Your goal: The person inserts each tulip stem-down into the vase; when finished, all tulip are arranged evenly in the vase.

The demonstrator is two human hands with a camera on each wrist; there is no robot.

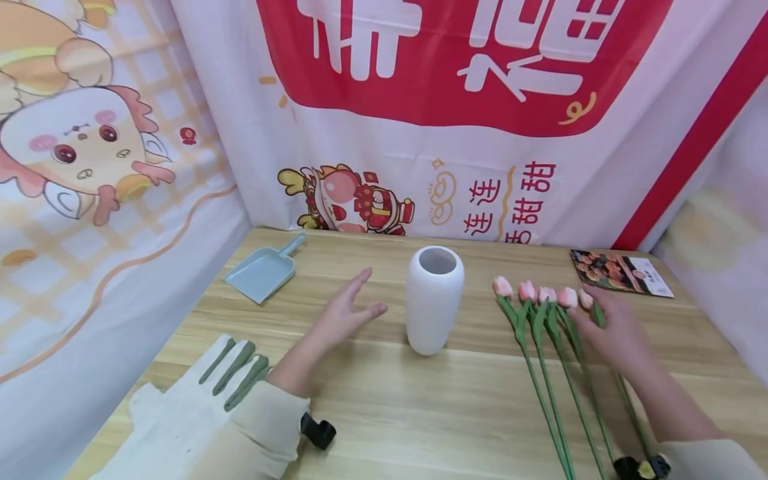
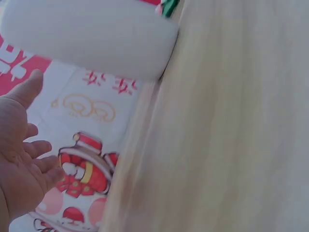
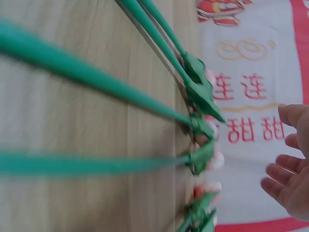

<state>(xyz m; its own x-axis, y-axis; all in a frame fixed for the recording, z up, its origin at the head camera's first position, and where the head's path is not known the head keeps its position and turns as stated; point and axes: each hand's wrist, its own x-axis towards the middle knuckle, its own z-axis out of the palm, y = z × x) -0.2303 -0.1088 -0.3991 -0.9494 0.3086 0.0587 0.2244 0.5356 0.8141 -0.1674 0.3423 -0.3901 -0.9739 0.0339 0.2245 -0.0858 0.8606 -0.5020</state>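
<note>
A white vase point(image 1: 433, 313) stands upright mid-table, also seen in the left wrist view as a pale vase body point(image 2: 87, 38). To its left, my left hand point(image 1: 339, 319) hovers with thumb and fingers spread, apart from the vase and holding nothing. Several pink artificial tulips point(image 1: 547, 295) lie side by side at the right, green stems toward me. Over the rightmost tulip point(image 1: 586, 299) is my right hand point(image 1: 618, 333), slightly blurred; the right wrist view shows its fingers point(image 3: 285, 180) extended and apart from the stems point(image 3: 96, 82).
A light blue dustpan point(image 1: 262, 272) lies at the back left of the wooden table. White gloves with green-grey finger parts point(image 1: 180, 410) rest at the front left, partly behind the sleeve. A printed card point(image 1: 624, 273) lies at the back right. Printed cloth point(image 1: 372, 153) hangs behind.
</note>
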